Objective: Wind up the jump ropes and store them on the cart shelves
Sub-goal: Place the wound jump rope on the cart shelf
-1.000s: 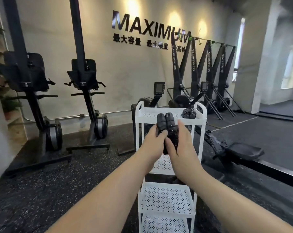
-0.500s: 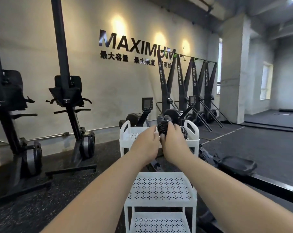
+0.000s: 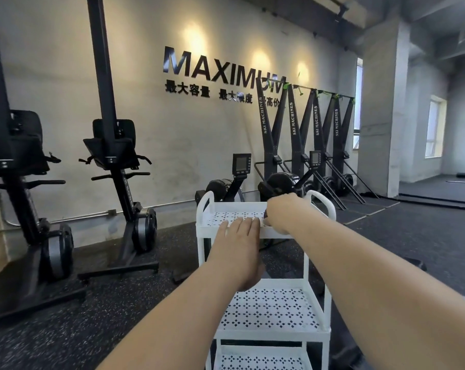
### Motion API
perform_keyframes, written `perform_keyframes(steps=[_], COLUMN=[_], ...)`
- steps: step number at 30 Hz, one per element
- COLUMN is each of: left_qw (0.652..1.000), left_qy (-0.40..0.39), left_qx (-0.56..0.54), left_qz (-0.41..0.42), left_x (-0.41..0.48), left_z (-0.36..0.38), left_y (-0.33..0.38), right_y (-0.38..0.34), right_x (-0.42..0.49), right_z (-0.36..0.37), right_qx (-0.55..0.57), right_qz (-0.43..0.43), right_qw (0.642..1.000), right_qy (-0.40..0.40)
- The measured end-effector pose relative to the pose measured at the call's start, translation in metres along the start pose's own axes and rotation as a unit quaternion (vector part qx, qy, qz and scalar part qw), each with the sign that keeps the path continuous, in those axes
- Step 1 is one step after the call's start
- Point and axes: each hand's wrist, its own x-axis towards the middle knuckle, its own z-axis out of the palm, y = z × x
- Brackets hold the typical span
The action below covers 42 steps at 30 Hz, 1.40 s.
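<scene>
A second ago both hands held the wound jump rope point(image 3: 265, 214) before the cart point(image 3: 316, 287). Now the right hand point(image 3: 284, 213) grips it on the top shelf point(image 3: 226, 217), while the left hand point(image 3: 239, 231) lies flat and open on the front rim. This rope looks almost stored.

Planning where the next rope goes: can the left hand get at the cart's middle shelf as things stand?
Probably yes. The left hand lies flat on the top shelf's front rim, holding nothing, and the middle shelf below is open at the front; only the person's own forearm crosses above it.
</scene>
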Motion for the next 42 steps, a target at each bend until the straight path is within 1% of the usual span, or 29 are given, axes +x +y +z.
perform_keyframes(steps=[3, 6, 8, 10, 15, 19, 21, 27, 32, 36, 42], left_qw=[1.000, 1.000, 0.999, 0.999, 0.999, 0.998, 0.998, 0.997, 0.996, 0.994, 0.986], left_qy=[-0.010, -0.023, -0.032, -0.042, -0.052, -0.064, -0.061, -0.071, -0.063, -0.057, -0.053], left_qx=[-0.005, -0.006, -0.008, -0.009, -0.002, 0.006, 0.006, 0.027, 0.048, 0.054, 0.074], left_qz=[0.004, 0.007, 0.002, 0.006, 0.012, 0.012, 0.009, -0.003, -0.035, -0.082, -0.136], left_x=[-0.001, 0.000, 0.001, 0.001, 0.002, 0.001, -0.001, -0.020, -0.054, -0.106, -0.216], left_z=[0.001, 0.000, -0.001, -0.002, -0.006, -0.008, -0.011, -0.029, -0.061, -0.091, -0.130], left_y=[0.000, 0.002, 0.002, 0.001, -0.001, -0.005, -0.005, -0.007, -0.015, -0.026, -0.046], right_y=[0.007, 0.011, 0.012, 0.015, 0.026, 0.022, 0.020, 0.019, -0.004, -0.034, -0.094], right_x=[0.007, 0.007, 0.003, 0.004, 0.013, 0.005, 0.000, -0.024, -0.063, -0.108, -0.193], right_z=[0.012, 0.031, 0.034, 0.034, 0.030, 0.024, 0.023, 0.020, -0.002, -0.019, -0.032], right_qx=[0.060, 0.165, 0.202, 0.210, 0.170, 0.167, 0.177, 0.165, 0.170, 0.172, 0.187], right_qz=[0.042, 0.061, 0.072, 0.074, 0.086, 0.086, 0.084, 0.058, -0.015, -0.083, -0.171], right_qw=[0.997, 0.982, 0.974, 0.973, 0.981, 0.982, 0.980, 0.983, 0.983, 0.979, 0.965], right_qy=[0.002, 0.066, 0.075, 0.059, 0.027, 0.001, 0.016, 0.054, 0.067, 0.067, 0.074])
